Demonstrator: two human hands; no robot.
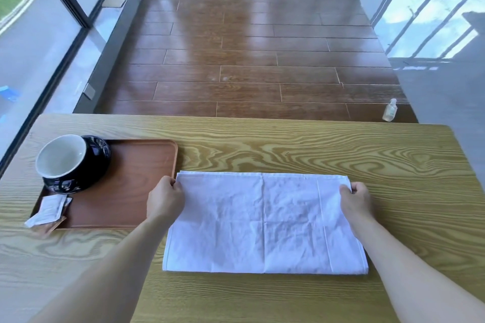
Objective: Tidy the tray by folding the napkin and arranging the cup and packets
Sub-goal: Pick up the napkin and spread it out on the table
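- The left hand (165, 199) pinches the far left corner of the white cloth napkin (265, 223), fingers curled round the hem, right at the tray's right rim.
- The right hand (355, 200) grips the far right corner of the napkin the same way, thumb on top of the cloth.
- Both forearms reach in from the near edge of the desk (341, 155), one along each side of the napkin.
- The napkin lies flat on the desk as a wide rectangle, folded over, with the doubled edge along its near side. It is creased and wrinkled, with a vertical fold line down the middle. Its far left corner just overlaps or touches the tray's right rim; I cannot tell which.
- The brown wooden tray (136, 181) sits at the left part of the desk, close to the left edge.
- A black cup (73, 164) with a white inside rests in the tray's far left corner, tipped towards the left so its mouth faces out and up.
- Just nearer than the cup, at the tray's near left corner, lie the packets (48, 211): a white one on top of a brown one, both hanging out over the tray's rim onto the desk.
- Beyond the far right corner of the desk, a small clear bottle (390, 110) stands on the dark wooden floor (249, 47).
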